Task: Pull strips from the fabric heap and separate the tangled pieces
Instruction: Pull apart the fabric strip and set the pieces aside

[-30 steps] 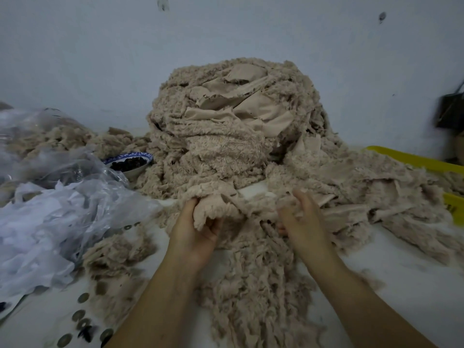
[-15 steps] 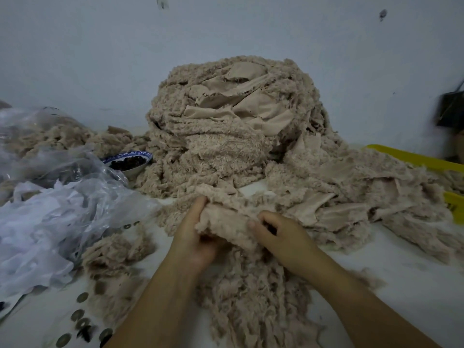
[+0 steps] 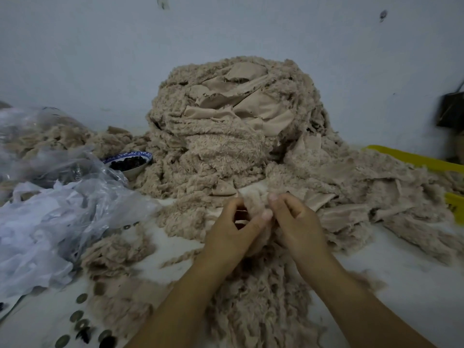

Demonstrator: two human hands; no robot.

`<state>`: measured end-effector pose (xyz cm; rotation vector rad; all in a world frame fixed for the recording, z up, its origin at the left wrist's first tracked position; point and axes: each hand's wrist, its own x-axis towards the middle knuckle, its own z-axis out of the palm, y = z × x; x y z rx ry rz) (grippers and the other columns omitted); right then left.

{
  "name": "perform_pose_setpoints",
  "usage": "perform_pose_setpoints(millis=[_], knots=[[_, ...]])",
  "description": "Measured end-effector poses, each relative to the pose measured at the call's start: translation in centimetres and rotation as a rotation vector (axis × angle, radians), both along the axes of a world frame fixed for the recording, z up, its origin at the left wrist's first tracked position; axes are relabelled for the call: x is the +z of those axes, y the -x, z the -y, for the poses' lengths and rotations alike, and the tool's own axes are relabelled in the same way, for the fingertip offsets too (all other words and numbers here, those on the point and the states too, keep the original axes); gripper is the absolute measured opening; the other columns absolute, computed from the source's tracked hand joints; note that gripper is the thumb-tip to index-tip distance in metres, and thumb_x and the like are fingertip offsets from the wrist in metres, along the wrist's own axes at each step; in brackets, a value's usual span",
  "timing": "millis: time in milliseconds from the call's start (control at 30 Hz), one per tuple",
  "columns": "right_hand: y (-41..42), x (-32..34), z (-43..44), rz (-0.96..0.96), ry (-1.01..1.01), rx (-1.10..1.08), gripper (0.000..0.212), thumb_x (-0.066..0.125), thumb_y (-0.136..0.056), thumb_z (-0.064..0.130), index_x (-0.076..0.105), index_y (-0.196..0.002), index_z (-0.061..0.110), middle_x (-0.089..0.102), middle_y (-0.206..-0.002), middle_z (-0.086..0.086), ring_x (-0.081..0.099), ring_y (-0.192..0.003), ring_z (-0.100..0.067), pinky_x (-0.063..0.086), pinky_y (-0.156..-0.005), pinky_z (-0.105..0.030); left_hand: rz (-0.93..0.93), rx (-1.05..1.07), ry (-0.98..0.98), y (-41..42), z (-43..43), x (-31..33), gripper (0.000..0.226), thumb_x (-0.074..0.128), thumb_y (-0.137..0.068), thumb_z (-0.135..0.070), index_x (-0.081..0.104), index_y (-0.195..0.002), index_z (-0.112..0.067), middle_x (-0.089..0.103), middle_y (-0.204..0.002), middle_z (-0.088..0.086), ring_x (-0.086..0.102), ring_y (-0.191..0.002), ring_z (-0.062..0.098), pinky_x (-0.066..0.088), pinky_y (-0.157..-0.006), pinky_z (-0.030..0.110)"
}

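A tall heap of beige fleecy fabric (image 3: 226,126) rises at the back centre against the wall, with smooth backing pieces showing near its top. Loose strips spill from it toward me and to the right. My left hand (image 3: 231,232) and my right hand (image 3: 296,224) sit close together at the heap's front foot. Both have curled fingers that pinch one fluffy strip (image 3: 256,202) between them. Below my hands a tangle of pulled strips (image 3: 263,297) lies on the white table (image 3: 401,277).
Crumpled clear and white plastic bags (image 3: 50,217) fill the left side. A blue-rimmed bowl (image 3: 130,162) of dark pieces stands behind them. A yellow bin edge (image 3: 414,159) sits at the right. Several round metal discs (image 3: 80,322) lie at the near left.
My hands have closed in on each other from a wider spread. They now pinch the same bit of strip, slightly farther forward at the heap's foot.
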<state>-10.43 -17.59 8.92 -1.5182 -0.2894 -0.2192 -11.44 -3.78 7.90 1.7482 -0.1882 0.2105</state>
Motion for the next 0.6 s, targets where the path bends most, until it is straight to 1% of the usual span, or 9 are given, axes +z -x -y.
perform_pose_setpoints(millis=[100,167,233,367,400,433,500,567,600], knots=[[0.2,0.0,-0.2,0.091,0.138,-0.042,0.024,0.052,-0.092,0.048,0.063,-0.073,0.04,0.06,-0.059,0.02,0.054,-0.052,0.004,0.04,-0.049,-0.009,0.009,0.082,0.082,-0.3,-0.1,-0.1,0.002,0.066,-0.089,-0.049,0.065,-0.089,-0.047,0.072,-0.088,-0.012,0.069,-0.077,0.006,0.059,-0.067,0.028],[0.0,-0.3,-0.1,0.126,0.175,-0.087,0.026,0.051,-0.097,0.041,0.056,-0.073,0.034,0.049,-0.05,0.018,0.043,-0.045,0.002,0.034,-0.045,-0.009,-0.022,0.12,0.171,-0.5,-0.3,-0.1,0.015,0.062,-0.097,-0.03,0.07,-0.087,-0.038,0.073,-0.082,-0.008,0.067,-0.072,0.008,0.057,-0.067,0.029],[-0.2,-0.5,-0.1,0.138,0.197,-0.117,0.027,0.051,-0.1,0.037,0.053,-0.073,0.033,0.045,-0.048,0.017,0.039,-0.043,0.001,0.031,-0.043,-0.01,-0.081,0.084,0.272,-0.6,-0.5,-0.3,0.02,0.06,-0.099,-0.022,0.073,-0.086,-0.031,0.071,-0.078,-0.006,0.065,-0.068,0.008,0.056,-0.064,0.027],[-0.6,-0.4,0.2,0.112,0.15,-0.177,0.031,0.047,-0.099,0.043,0.054,-0.071,0.034,0.045,-0.05,0.013,0.039,-0.046,0.0,0.033,-0.045,-0.014,-0.164,0.088,0.44,-1.0,-0.6,-0.1,0.024,0.055,-0.097,-0.006,0.075,-0.088,-0.016,0.074,-0.082,0.006,0.067,-0.068,0.012,0.055,-0.062,0.024],[-0.7,-0.2,0.4,0.095,0.116,-0.192,0.032,0.047,-0.098,0.047,0.056,-0.071,0.033,0.047,-0.053,0.008,0.041,-0.049,-0.002,0.039,-0.047,-0.019,-0.165,0.099,0.479,-1.2,-0.7,0.0,0.023,0.054,-0.097,-0.006,0.074,-0.088,-0.014,0.074,-0.083,0.007,0.068,-0.07,0.012,0.055,-0.066,0.026],[-0.8,-0.1,0.6,0.073,0.081,-0.191,0.032,0.047,-0.098,0.049,0.058,-0.073,0.031,0.05,-0.058,0.0,0.048,-0.055,-0.009,0.048,-0.054,-0.03,-0.151,0.105,0.489,-1.2,-0.7,0.1,0.02,0.055,-0.098,-0.013,0.074,-0.091,-0.016,0.075,-0.085,0.005,0.07,-0.074,0.012,0.054,-0.07,0.027],[-0.8,0.1,0.8,0.036,0.012,-0.175,0.03,0.049,-0.1,0.046,0.061,-0.078,0.03,0.059,-0.075,-0.016,0.058,-0.071,-0.036,0.056,-0.07,-0.054,-0.083,0.092,0.339,-0.7,-0.6,0.1,0.026,0.053,-0.092,-0.051,0.071,-0.098,-0.033,0.075,-0.092,-0.011,0.069,-0.083,0.002,0.051,-0.071,0.022],[-0.6,0.1,0.8,0.038,0.021,-0.186,0.027,0.051,-0.1,0.044,0.064,-0.079,0.034,0.063,-0.079,-0.013,0.063,-0.081,-0.039,0.055,-0.073,-0.059,-0.012,0.037,0.043,0.2,0.0,0.1,0.042,0.047,-0.074,-0.085,0.058,-0.101,-0.054,0.068,-0.099,-0.024,0.063,-0.086,-0.011,0.05,-0.066,0.016],[-0.6,0.0,0.8,0.038,0.029,-0.186,0.026,0.051,-0.1,0.044,0.065,-0.079,0.036,0.064,-0.079,-0.012,0.064,-0.081,-0.037,0.056,-0.073,-0.059,0.023,0.02,-0.086,0.5,0.4,0.0,0.049,0.048,-0.068,-0.091,0.05,-0.103,-0.058,0.064,-0.104,-0.025,0.061,-0.089,-0.013,0.051,-0.065,0.017]])
